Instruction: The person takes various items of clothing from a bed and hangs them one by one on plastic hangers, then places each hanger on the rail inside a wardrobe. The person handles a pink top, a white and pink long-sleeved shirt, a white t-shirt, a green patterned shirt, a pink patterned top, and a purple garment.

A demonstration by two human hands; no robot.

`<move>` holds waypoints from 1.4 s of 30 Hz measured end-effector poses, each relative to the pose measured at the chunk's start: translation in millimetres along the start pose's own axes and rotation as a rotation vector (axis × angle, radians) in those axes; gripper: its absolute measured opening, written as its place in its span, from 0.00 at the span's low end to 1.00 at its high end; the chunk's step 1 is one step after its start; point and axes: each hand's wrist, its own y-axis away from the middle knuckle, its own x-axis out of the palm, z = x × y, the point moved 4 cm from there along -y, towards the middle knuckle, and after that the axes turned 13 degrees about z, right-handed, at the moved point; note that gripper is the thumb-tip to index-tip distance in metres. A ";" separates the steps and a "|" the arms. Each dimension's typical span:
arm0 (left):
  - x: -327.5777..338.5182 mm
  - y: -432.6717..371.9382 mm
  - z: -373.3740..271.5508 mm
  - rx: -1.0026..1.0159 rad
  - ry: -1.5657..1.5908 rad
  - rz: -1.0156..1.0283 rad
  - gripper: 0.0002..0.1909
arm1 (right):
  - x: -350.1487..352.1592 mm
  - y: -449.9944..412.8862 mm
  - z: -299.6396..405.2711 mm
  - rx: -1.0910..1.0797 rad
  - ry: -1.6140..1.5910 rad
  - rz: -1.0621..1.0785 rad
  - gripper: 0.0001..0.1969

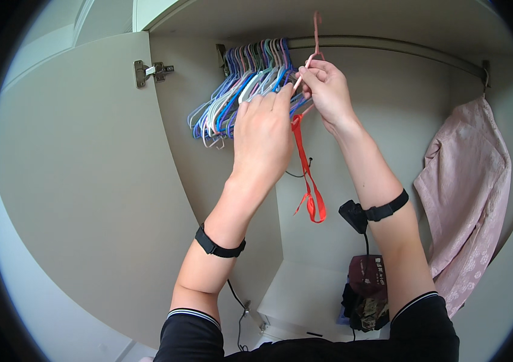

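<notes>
A pink clothes hanger (316, 34) stands upright just in front of the metal closet rod (387, 45). My right hand (327, 90) pinches its sloping arm between thumb and fingers. My left hand (263, 131), seen from the back, is raised beside it with the fingertips at the lower part of that arm; whether they grip it is hidden. A knotted red ribbon (304, 167) dangles below, looped at its top near the hanger's lower bar. Many plastic-coated hangers (238, 95) in blue, white, purple and pink hang bunched at the rod's left end, partly behind my left hand.
A pale pink patterned garment (469, 181) hangs at the rod's right end. An open closet door (89, 181) with a metal hinge (141, 73) is at left. A maroon bag (367, 276) and dark folded items lie low in the closet. Black straps with a cable are on my forearms.
</notes>
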 end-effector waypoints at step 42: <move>-514.0 594.4 -420.6 -1.409 0.190 -1.476 0.31 | 342.2 683.6 244.0 -0.311 -0.565 2.094 0.04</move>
